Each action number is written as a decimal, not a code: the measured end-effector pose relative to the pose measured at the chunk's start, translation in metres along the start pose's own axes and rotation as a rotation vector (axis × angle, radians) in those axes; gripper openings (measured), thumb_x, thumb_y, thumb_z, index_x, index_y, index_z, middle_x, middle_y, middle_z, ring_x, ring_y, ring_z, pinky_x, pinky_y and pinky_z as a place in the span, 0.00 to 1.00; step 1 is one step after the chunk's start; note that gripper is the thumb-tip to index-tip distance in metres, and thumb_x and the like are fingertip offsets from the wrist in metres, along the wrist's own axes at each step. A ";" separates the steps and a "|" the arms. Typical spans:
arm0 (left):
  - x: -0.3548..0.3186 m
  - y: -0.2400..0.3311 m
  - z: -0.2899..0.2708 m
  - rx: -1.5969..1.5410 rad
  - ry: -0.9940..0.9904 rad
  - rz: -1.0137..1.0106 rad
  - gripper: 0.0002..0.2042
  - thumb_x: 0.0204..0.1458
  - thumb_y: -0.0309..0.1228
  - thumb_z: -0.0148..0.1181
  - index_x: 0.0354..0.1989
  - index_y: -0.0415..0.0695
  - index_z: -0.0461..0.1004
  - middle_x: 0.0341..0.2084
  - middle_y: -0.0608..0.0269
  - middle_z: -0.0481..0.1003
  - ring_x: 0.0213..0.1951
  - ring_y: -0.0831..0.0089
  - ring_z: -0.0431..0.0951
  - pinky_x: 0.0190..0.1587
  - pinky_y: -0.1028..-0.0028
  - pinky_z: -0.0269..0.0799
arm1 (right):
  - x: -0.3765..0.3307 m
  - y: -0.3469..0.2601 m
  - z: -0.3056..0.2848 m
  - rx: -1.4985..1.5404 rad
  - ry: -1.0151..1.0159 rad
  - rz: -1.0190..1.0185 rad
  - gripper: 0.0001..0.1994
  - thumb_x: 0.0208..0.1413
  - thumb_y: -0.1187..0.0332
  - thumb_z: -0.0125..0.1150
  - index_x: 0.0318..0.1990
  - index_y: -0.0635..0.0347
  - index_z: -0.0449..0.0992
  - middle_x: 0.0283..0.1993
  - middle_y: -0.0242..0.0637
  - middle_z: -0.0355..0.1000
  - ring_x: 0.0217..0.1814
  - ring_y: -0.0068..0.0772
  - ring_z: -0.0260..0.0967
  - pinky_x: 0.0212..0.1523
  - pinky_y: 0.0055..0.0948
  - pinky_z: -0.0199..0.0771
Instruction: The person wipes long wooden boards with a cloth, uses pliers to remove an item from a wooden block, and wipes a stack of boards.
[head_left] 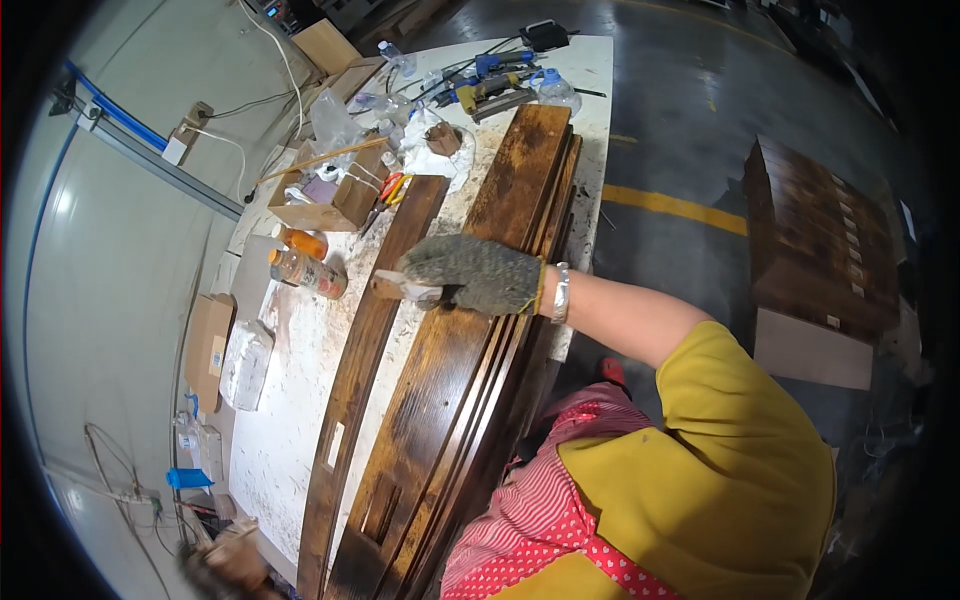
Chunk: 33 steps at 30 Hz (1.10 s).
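My right hand [475,274], in a dark grey knitted glove, reaches across from the right over the boards. Its fingers are closed on a small pale pad [420,290] with a brown end, at the edge of a narrow brown board [365,335]. Beneath the hand and wrist lies a stack of long, dark-stained wooden boards [430,390]; the top one has a slot near its lower end. At the lower left rim a dark, blurred shape, seemingly my gloved left hand [205,575], is beside a brownish piece [240,555]; its fingers cannot be made out.
On the white, stained table [290,400] stand two bottles [308,272] and a cardboard box [335,195] of small items. Nail guns [490,85], hoses and a clear jug [556,90] crowd the far end. Dark wooden panels [815,235] are stacked on the floor at right.
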<state>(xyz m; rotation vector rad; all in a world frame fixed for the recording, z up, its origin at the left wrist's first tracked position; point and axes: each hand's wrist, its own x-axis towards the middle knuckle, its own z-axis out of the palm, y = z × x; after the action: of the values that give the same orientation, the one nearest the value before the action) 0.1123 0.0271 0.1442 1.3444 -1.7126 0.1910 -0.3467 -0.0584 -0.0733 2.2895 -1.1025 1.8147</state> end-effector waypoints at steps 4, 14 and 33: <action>-0.034 0.025 0.093 -0.362 -0.445 -0.073 0.25 0.46 0.23 0.67 0.55 0.42 0.70 0.50 0.58 0.72 0.48 0.68 0.73 0.51 0.69 0.73 | 0.040 -0.014 -0.104 -0.176 -0.144 0.327 0.18 0.53 0.65 0.68 0.51 0.55 0.74 0.50 0.42 0.74 0.51 0.38 0.73 0.55 0.33 0.74; -0.003 0.244 0.290 0.052 -1.049 0.508 0.32 0.45 0.44 0.69 0.56 0.40 0.69 0.47 0.45 0.75 0.42 0.47 0.79 0.46 0.59 0.75 | 0.021 0.128 -0.296 0.213 -0.176 0.811 0.22 0.59 0.75 0.59 0.61 0.63 0.67 0.57 0.36 0.70 0.56 0.26 0.68 0.58 0.27 0.71; 0.001 0.285 0.347 0.347 -1.394 0.153 0.45 0.35 0.42 0.75 0.66 0.45 0.61 0.43 0.47 0.78 0.46 0.53 0.79 0.48 0.62 0.74 | 0.021 0.178 -0.336 0.315 -0.703 0.540 0.18 0.55 0.67 0.63 0.53 0.59 0.75 0.52 0.39 0.74 0.53 0.33 0.71 0.53 0.30 0.72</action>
<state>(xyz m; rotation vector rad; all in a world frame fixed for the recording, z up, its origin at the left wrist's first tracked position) -0.3171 -0.0737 0.0616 1.7371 -3.0219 -0.5308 -0.7233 -0.0607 -0.0169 3.2007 -1.7710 1.3724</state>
